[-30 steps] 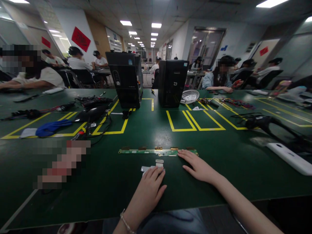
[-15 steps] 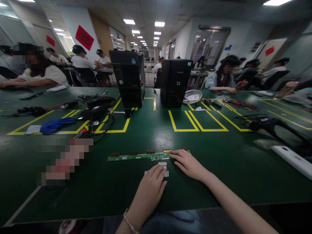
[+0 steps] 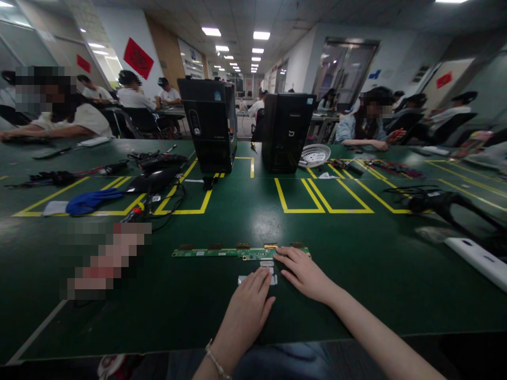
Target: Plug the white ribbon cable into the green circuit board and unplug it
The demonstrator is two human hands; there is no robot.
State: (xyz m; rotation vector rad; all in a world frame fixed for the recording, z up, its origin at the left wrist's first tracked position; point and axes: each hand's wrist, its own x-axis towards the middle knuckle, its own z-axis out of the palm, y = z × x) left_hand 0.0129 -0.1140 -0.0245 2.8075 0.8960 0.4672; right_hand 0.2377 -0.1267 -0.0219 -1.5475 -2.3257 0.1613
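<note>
A long, narrow green circuit board (image 3: 214,254) with copper-coloured tabs along its far edge lies crosswise on the green table. My right hand (image 3: 303,272) rests its fingertips on the board's right part, fingers stretched out. Nearer to me, my left hand (image 3: 249,303) lies palm down, fingers extended over a short whitish flat strip with a connector-like end (image 3: 266,263), perhaps a ribbon cable. That end sits just short of the board's near edge; whether they touch I cannot tell. Silvery parts of the strip show on both sides of my left fingertips, which hide its middle.
Two black computer towers (image 3: 209,126) stand at the back beside a white basket (image 3: 315,154). On the left lie a blue glove (image 3: 93,200), black cables and a blurred-out item (image 3: 111,261). A white case (image 3: 477,264) lies right. Other people sit around farther tables.
My right hand has slid the board to the left; it tilted briefly and now lies straighter. My left hand has shifted the strip slightly right, closer to the board. The view has turned a little.
</note>
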